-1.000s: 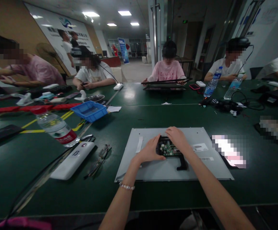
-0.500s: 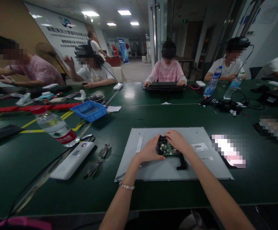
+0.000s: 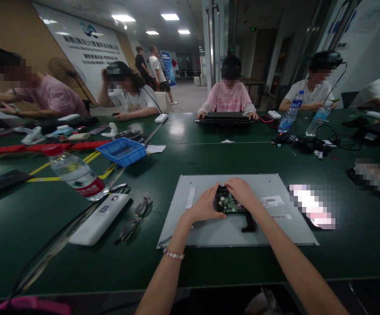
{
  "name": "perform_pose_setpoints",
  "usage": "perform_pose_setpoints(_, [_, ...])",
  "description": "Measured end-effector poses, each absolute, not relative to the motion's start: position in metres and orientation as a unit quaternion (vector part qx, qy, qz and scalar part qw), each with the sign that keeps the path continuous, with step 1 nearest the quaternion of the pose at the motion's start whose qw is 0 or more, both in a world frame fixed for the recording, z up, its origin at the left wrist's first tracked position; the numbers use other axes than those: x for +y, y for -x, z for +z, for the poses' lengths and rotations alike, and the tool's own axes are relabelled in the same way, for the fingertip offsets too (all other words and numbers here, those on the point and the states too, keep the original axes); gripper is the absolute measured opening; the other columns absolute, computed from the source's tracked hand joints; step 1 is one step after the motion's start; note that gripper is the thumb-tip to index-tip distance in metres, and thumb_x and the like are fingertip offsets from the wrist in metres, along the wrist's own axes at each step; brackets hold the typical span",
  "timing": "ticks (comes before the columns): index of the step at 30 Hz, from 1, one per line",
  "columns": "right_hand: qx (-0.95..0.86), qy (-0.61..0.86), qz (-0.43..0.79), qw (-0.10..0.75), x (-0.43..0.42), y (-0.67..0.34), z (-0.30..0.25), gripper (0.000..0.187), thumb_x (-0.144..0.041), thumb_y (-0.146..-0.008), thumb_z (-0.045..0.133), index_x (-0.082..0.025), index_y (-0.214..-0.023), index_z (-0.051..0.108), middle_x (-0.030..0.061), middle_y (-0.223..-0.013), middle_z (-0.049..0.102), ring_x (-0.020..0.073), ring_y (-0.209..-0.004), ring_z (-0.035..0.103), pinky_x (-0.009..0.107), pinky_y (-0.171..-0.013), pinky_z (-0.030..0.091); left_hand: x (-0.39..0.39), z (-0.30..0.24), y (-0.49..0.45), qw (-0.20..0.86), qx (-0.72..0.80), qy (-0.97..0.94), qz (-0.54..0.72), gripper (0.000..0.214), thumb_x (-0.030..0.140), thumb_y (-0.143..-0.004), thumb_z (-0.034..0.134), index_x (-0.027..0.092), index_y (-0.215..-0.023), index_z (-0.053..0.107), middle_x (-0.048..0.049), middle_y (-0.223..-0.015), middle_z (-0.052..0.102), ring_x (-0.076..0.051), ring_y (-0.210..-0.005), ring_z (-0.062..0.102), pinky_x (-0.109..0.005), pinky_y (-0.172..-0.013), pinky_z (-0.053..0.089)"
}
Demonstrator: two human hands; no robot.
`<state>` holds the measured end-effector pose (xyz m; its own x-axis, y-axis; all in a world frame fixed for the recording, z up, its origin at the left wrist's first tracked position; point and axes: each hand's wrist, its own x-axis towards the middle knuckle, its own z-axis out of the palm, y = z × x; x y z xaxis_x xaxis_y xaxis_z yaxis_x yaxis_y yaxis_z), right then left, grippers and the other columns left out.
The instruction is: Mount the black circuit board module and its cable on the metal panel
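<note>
A green circuit board [image 3: 231,204] in a black frame lies over a flat grey metal panel [image 3: 206,236] on the table before me. My left hand [image 3: 204,204] is around its left side, thumb at the near edge and fingertips at the far corner. From the right, my right hand [image 3: 242,192] grips the far edge, and its palm covers part of the board. A black bracket-like arm [image 3: 249,224] sticks out from the board's lower right. White labels [image 3: 271,201] show on the panel, right of my right hand.
Left of the panel lie eyeglasses [image 3: 135,218], a white power bank [image 3: 101,218], a water bottle [image 3: 76,175] and a blue tray [image 3: 122,151]. A phone with a lit screen [image 3: 312,208] is at the panel's right. Several people sit across the green table [image 3: 190,157].
Both of my hands and the board stay where they were. In the background, walking people have moved, and a seated person at the left has brought a hand to their headgear.
</note>
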<state>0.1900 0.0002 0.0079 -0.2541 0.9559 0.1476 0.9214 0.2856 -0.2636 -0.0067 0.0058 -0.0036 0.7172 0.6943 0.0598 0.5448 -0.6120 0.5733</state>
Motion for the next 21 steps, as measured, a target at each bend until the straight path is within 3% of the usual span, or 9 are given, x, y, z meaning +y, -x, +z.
perform_pose_setpoints(14, [-0.788,0.590,0.062,0.166,-0.002,-0.192,0.012,0.029,-0.021,-0.093,0.039,-0.017,-0.108,0.063,0.0088,-0.107,0.062,0.0172,-0.103,0.053,0.026,-0.091,0.037,0.001,0.005,0.006,0.274,0.344,-0.887,0.140,0.116,0.050,-0.059,0.072,0.020,-0.146,0.001,-0.0155,-0.150,0.020,-0.036,-0.135,0.024,-0.051,-0.109,0.024])
perform_pose_setpoints(21, [-0.759,0.606,0.063,0.229,-0.034,-0.235,0.025,0.030,-0.022,-0.091,0.040,-0.018,-0.110,0.062,0.0073,-0.112,0.062,0.0180,-0.106,0.053,0.030,-0.094,0.038,-0.001,0.006,0.007,0.265,0.340,-0.891,0.141,0.116,0.048,-0.060,0.072,0.016,-0.145,0.001,-0.0161,-0.150,0.018,-0.034,-0.137,0.020,-0.047,-0.112,0.021])
